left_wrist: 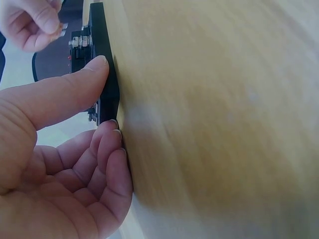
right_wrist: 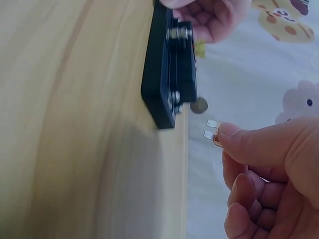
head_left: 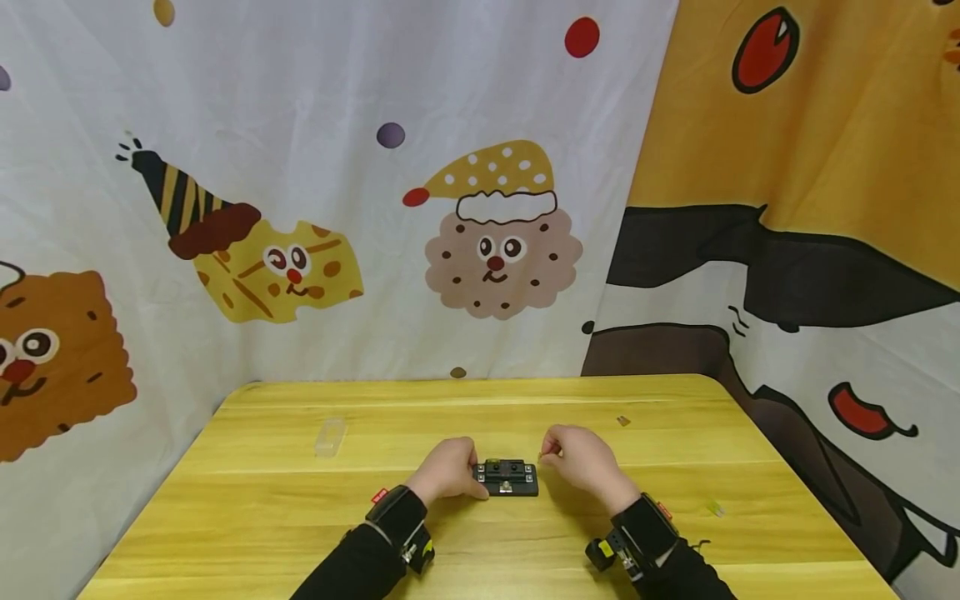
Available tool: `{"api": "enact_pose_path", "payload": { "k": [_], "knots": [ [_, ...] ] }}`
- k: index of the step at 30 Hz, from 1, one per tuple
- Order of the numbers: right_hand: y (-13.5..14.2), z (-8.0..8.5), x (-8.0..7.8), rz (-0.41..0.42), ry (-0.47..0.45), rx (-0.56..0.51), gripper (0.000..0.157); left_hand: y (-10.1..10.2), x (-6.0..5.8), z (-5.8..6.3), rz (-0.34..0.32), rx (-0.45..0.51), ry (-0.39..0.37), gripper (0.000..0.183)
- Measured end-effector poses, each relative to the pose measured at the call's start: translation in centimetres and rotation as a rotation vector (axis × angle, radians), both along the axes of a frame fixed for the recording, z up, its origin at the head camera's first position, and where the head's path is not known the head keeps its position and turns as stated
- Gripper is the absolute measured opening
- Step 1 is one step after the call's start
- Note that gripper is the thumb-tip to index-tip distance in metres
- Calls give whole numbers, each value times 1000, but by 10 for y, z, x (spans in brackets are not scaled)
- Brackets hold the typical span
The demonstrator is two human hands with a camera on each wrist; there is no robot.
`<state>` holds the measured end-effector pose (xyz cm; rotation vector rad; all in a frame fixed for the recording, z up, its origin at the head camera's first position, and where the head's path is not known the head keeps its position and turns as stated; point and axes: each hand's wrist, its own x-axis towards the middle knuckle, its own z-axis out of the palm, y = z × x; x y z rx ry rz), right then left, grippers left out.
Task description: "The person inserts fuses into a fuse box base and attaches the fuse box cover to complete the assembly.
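A black fuse block [head_left: 507, 489] with metal terminals lies on the wooden table between both hands. My left hand [head_left: 447, 468] holds its left end, the thumb on the near edge. On top of the block, a yellow blade fuse [right_wrist: 200, 49] shows near the left hand. My right hand [head_left: 585, 460] pinches a small blade fuse [right_wrist: 214, 134] between thumb and finger, just off the block's right end. In the right wrist view its two flat metal prongs point toward the block, with a gap between them.
A clear plastic box [head_left: 330, 437] sits at the back left of the table [head_left: 225, 517]. Farther right lie a small brown fuse [head_left: 623, 421] and a small yellow-green piece [head_left: 716, 507]. A printed cloth [head_left: 315, 125] hangs behind the table's back edge.
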<state>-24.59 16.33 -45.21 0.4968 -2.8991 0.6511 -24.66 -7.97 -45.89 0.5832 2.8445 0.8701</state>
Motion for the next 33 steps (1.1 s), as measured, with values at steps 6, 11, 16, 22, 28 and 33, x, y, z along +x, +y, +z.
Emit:
{"api": "enact_pose_path", "payload": {
  "k": [6, 11, 16, 22, 28, 33],
  "knots": [
    [-15, 1, -3, 35, 43, -7, 21, 0, 2, 1, -3, -2, 12, 46],
    [-22, -1, -6, 63, 79, 2, 21, 0, 1, 0, -6, -8, 26, 46],
    [-27, -1, -7, 75, 90, 12, 22, 0, 0, -1, -6, -7, 22, 46],
    [-32, -2, -8, 87, 114, 33, 23, -1, -2, -3, -9, -6, 30, 46],
    [-36, -2, -8, 88, 113, 45, 24, -1, -3, -5, -15, -4, 35, 46],
    [-38, -2, -7, 83, 115, 65, 23, -2, -3, -5, -16, 2, 33, 46]
  ]
}}
